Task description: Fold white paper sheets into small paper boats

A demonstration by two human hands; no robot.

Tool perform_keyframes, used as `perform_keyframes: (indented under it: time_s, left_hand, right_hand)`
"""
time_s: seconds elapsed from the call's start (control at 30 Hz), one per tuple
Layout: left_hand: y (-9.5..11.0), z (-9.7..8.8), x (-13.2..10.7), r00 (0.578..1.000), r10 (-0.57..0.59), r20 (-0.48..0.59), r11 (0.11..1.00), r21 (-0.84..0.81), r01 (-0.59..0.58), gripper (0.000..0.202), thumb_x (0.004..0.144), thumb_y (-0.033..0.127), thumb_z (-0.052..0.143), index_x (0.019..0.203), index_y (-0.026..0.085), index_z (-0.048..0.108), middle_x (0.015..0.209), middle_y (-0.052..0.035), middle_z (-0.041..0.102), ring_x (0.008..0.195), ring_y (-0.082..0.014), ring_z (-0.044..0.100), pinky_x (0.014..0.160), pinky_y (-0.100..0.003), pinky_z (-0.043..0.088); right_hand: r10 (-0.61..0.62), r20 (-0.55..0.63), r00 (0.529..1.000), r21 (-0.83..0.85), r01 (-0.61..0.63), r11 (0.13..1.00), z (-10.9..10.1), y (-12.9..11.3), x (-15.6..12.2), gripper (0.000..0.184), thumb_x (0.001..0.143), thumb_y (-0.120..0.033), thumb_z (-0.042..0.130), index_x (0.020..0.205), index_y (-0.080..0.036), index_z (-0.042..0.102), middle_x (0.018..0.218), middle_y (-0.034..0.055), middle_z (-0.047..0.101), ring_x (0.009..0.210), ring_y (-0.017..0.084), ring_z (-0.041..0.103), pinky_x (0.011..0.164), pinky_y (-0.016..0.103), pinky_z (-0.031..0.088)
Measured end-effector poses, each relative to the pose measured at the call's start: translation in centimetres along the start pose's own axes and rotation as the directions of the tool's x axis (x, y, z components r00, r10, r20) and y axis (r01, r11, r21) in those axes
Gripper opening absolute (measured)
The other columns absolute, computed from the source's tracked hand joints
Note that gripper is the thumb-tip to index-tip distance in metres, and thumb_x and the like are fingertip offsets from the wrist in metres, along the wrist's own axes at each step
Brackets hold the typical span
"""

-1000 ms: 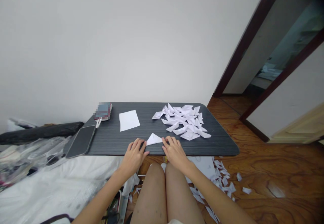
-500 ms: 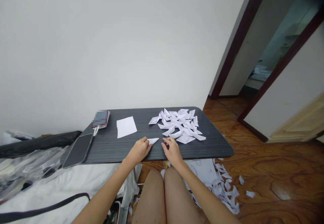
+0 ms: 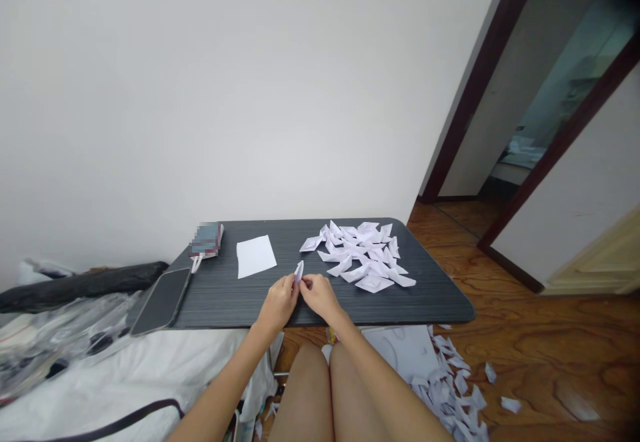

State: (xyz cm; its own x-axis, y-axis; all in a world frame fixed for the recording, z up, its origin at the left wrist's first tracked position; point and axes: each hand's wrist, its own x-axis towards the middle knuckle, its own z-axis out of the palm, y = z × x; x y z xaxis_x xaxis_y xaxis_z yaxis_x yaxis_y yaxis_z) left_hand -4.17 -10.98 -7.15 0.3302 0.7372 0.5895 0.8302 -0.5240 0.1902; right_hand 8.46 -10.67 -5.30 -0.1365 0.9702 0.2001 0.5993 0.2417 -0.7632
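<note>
A small folded white paper [image 3: 299,271] stands upright between my two hands near the front of the dark table [image 3: 215,305]. My left hand [image 3: 280,299] pinches it from the left side. From the right, the fingers of my right hand [image 3: 320,293] are closed on its lower edge, and the fingertips partly hide the paper. To the right of the hands lies a spread of folded paper boats [image 3: 373,255]. A flat white paper sheet [image 3: 256,256] rests beyond my left hand.
A phone [image 3: 161,301] lies at the table's left end, beside a blurred packet [image 3: 206,239]. Many folded papers [image 3: 450,389] are heaped on the floor at the lower right. A white wall [image 3: 300,95] rises behind the table.
My right hand has moved left to meet the left hand and now grips the folded paper. The paper has turned from lying sideways to pointing up. The view has shifted slightly.
</note>
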Motion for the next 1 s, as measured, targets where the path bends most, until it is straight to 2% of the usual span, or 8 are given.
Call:
perform_keyframes:
  time_s: [0.3, 0.47, 0.53, 0.63, 0.77, 0.83, 0.9, 1.0]
  left_hand:
    - [-0.1, 0.5, 0.7, 1.000, -0.022, -0.010, 0.999, -0.040, 0.021, 0.021, 0.083, 0.021, 0.035, 0.093, 0.013, 0.051, 0.076, -0.0082, 0.060, 0.071, -0.0171, 0.057, 0.066, -0.028, 0.045]
    - [-0.2, 0.1, 1.4, 0.970, -0.245, 0.002, 0.938, -0.252, 0.238, 0.024, 0.078, 0.019, 0.042, 0.098, 0.014, 0.053, 0.066, -0.0031, 0.060, 0.058, -0.0138, 0.057, 0.061, -0.026, 0.046]
    - [-0.2, -0.2, 1.6, 0.942, -0.327, 0.079, 0.836, -0.441, 0.327, 0.027, 0.077, 0.021, 0.044, 0.101, 0.014, 0.053, 0.060, -0.0005, 0.059, 0.051, -0.0122, 0.057, 0.056, -0.024, 0.047]
    - [-0.1, -0.5, 1.8, 0.896, -0.371, 0.245, 0.553, -0.717, 0.425, 0.030, 0.075, 0.025, 0.046, 0.101, 0.012, 0.055, 0.060, -0.0009, 0.060, 0.050, -0.0130, 0.059, 0.055, -0.026, 0.049]
    - [0.4, -0.5, 1.9, 0.820, -0.389, 0.420, 0.127, -0.857, 0.500, 0.031, 0.067, 0.026, 0.056, 0.093, 0.009, 0.061, 0.075, -0.0053, 0.065, 0.060, -0.0142, 0.061, 0.064, -0.030, 0.051]
    - [0.7, -0.5, 1.9, 0.790, -0.392, 0.472, -0.011, -0.861, 0.508, 0.029, 0.064, 0.025, 0.060, 0.089, 0.008, 0.062, 0.076, -0.0065, 0.065, 0.063, -0.0149, 0.061, 0.067, -0.031, 0.050]
    - [1.1, -0.4, 1.8, 0.780, -0.383, 0.495, -0.071, -0.858, 0.510, 0.028, 0.064, 0.027, 0.061, 0.084, 0.008, 0.061, 0.071, -0.0058, 0.064, 0.062, -0.0147, 0.060, 0.065, -0.030, 0.050]
    - [1.7, -0.2, 1.8, 0.810, -0.361, 0.463, -0.002, -0.869, 0.495, 0.026, 0.064, 0.032, 0.063, 0.077, 0.010, 0.058, 0.068, -0.0022, 0.060, 0.059, -0.0118, 0.057, 0.056, -0.026, 0.050]
  right_hand:
    - [0.037, -0.020, 0.999, 0.086, -0.035, 0.996, -0.3, 0.1, 1.7, 0.024, 0.075, -0.019, 0.044, 0.059, -0.015, 0.061, 0.049, 0.0051, 0.061, 0.047, 0.014, 0.057, 0.044, 0.019, 0.038]
    - [-0.009, 0.039, 0.999, 0.252, -0.001, 0.968, -1.0, 1.3, 1.4, 0.030, 0.080, -0.027, 0.038, 0.084, -0.013, 0.063, 0.042, 0.0003, 0.056, 0.036, 0.011, 0.053, 0.037, 0.018, 0.037]
    - [-0.057, 0.085, 0.995, 0.425, 0.015, 0.905, -1.3, 1.9, 1.3, 0.034, 0.079, -0.029, 0.040, 0.102, -0.013, 0.059, 0.047, -0.0011, 0.057, 0.038, 0.012, 0.054, 0.038, 0.019, 0.039]
    - [-0.109, 0.104, 0.989, 0.582, 0.028, 0.812, -1.9, 2.7, 1.1, 0.037, 0.076, -0.026, 0.044, 0.108, -0.013, 0.056, 0.053, -0.0005, 0.059, 0.046, 0.011, 0.056, 0.046, 0.022, 0.043]
    - [-0.181, 0.081, 0.980, 0.576, 0.102, 0.811, -3.0, 3.4, 0.7, 0.031, 0.076, -0.021, 0.044, 0.101, -0.013, 0.061, 0.055, -0.0013, 0.056, 0.049, 0.009, 0.051, 0.053, 0.023, 0.042]
    - [-0.227, 0.063, 0.972, 0.516, 0.163, 0.841, -3.6, 3.7, 0.4, 0.030, 0.076, -0.018, 0.044, 0.099, -0.015, 0.062, 0.060, -0.0009, 0.055, 0.051, 0.008, 0.049, 0.053, 0.023, 0.041]
    - [-0.271, 0.038, 0.962, 0.427, 0.230, 0.875, -4.0, 3.8, 0.1, 0.029, 0.076, -0.016, 0.045, 0.097, -0.018, 0.064, 0.067, 0.0001, 0.054, 0.055, 0.008, 0.048, 0.054, 0.022, 0.040]
    - [-0.335, 0.016, 0.942, 0.307, 0.314, 0.898, -4.5, 3.8, -0.4, 0.027, 0.076, -0.015, 0.045, 0.094, -0.020, 0.065, 0.075, 0.0018, 0.055, 0.065, 0.010, 0.049, 0.060, 0.023, 0.040]
